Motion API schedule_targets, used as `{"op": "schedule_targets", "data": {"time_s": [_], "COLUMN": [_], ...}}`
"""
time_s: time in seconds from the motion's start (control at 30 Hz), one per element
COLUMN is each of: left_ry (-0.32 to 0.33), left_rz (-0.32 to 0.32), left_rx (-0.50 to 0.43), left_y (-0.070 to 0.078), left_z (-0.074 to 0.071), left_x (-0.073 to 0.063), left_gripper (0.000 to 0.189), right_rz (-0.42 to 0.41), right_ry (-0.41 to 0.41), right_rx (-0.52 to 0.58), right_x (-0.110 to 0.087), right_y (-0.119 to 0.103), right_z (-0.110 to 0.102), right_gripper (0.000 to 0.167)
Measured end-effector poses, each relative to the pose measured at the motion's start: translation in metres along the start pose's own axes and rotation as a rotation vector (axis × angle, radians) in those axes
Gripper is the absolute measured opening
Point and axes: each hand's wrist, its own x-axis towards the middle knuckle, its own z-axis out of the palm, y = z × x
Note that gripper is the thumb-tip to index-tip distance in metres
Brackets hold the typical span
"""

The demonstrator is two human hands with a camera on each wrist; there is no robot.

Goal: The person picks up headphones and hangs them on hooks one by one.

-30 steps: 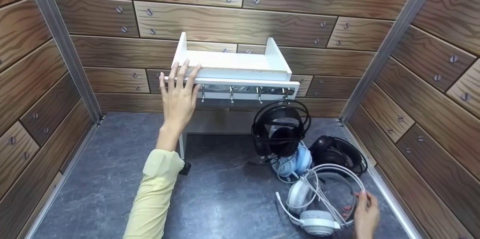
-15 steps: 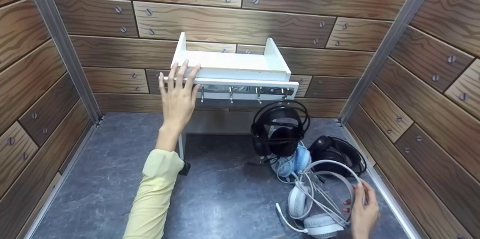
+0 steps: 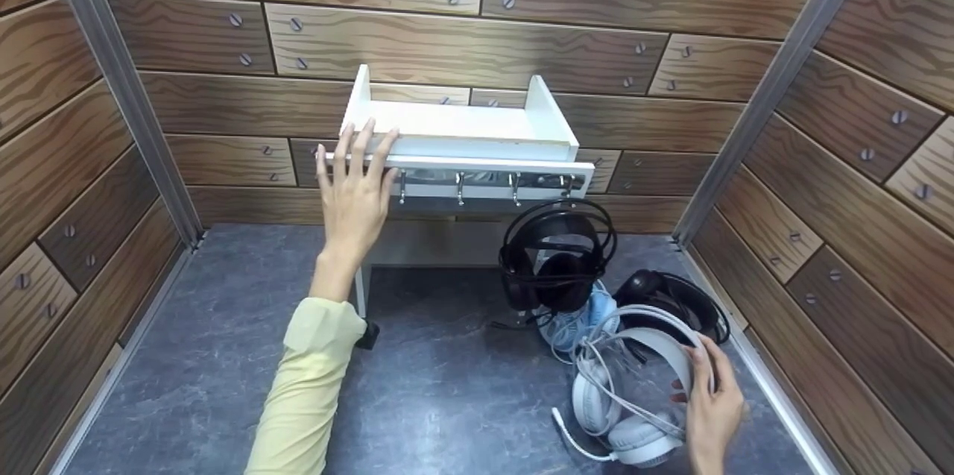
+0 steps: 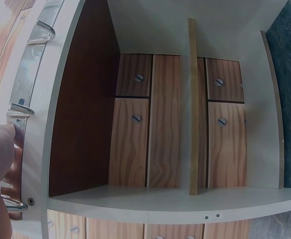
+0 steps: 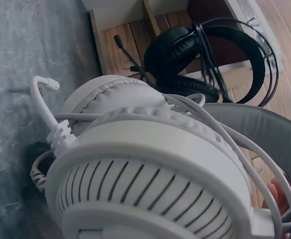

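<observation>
My right hand [image 3: 712,400] grips a white headset [image 3: 642,436] by its headband at the lower right. Its ear cups, microphone boom and looped cable point down and left; in the right wrist view one ear cup [image 5: 145,164] fills the foreground. My left hand [image 3: 354,195], fingers spread and straight, rests on the left end of a white shelf unit's hook rail [image 3: 488,164]. A black headset [image 3: 570,277] appears to hang at the rightmost hook. Behind the white headset are a light blue headset [image 3: 563,329] and another black headset [image 3: 648,303], partly covered.
The white shelf unit [image 3: 455,121] stands near the back wall, with an open compartment beneath the rail and a divider [image 4: 193,109] inside. Several metal hooks [image 3: 460,188] line its front. Wood-patterned walls [image 3: 879,251] enclose the grey floor [image 3: 432,385] on three sides.
My right hand has raised and tilted the white headset, shifting slightly up and left, its headband now overlapping the black headset behind. My left hand has stayed on the rail.
</observation>
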Motion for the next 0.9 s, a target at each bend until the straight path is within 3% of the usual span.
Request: {"op": "schedule_targets", "data": {"time_s": [0.13,0.27,0.67,0.9], "left_ry": [0.000,0.001,0.000,0.005], "left_rz": [0.000,0.000,0.001,0.003], "left_rx": [0.001,-0.008,0.010,0.001], "left_y": [0.000,0.000,0.000,0.001], "left_z": [0.000,0.000,-0.001,0.001], "left_x": [0.000,0.000,-0.001,0.000], "left_gripper": [0.048,0.048,0.049,0.049], "right_rz": [-0.022,0.004,-0.011,-0.074], "right_ry": [-0.023,-0.071,-0.144,-0.194], "right_rx": [0.025,0.125,0.181,0.171], "right_x": [-0.003,-0.006,-0.006,-0.015], "right_y": [-0.026,-0.048,-0.045,-0.071], "right_z": [0.001,0.004,0.028,0.042], "right_gripper": [0.031,0.031,0.030,0.027]}}
